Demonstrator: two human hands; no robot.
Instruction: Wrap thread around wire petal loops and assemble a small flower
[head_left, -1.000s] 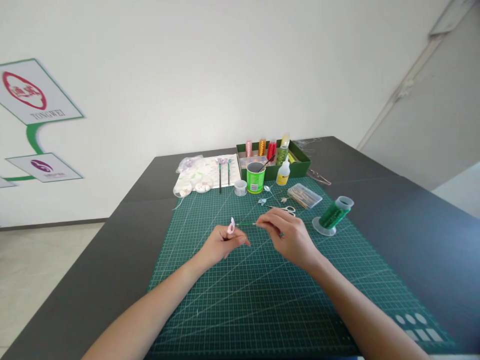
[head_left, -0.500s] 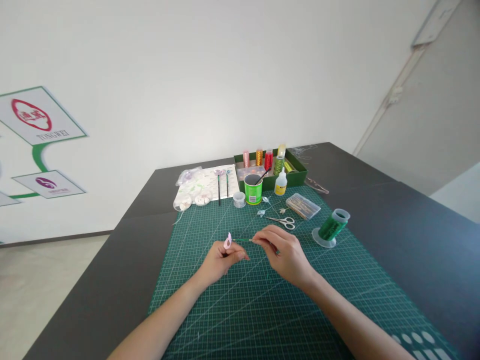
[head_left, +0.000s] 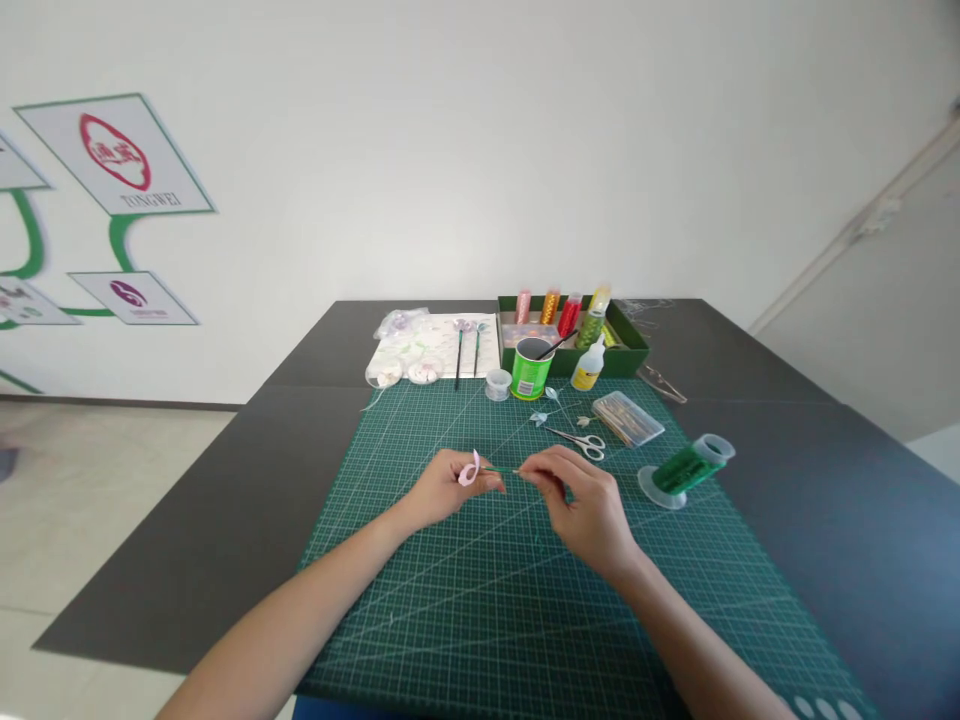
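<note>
Left hand is curled around the pale pink petal flower; exact finger contact is unclear. To the flower's right, the green stem should be kept straight under light, even tension. Right hand pinches the stem's far end, back uppermost, wrist angled inward, facing the left.

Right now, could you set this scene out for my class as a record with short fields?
Left hand: holds a pink petal piece on a green stem
Right hand: pinches the stem's other end
Surface: gridded green cutting mat
Beyond the hands: scissors, clear case of sticks
Right of hands: green thread spool
Back: green box, green can, dropper bottle
</note>
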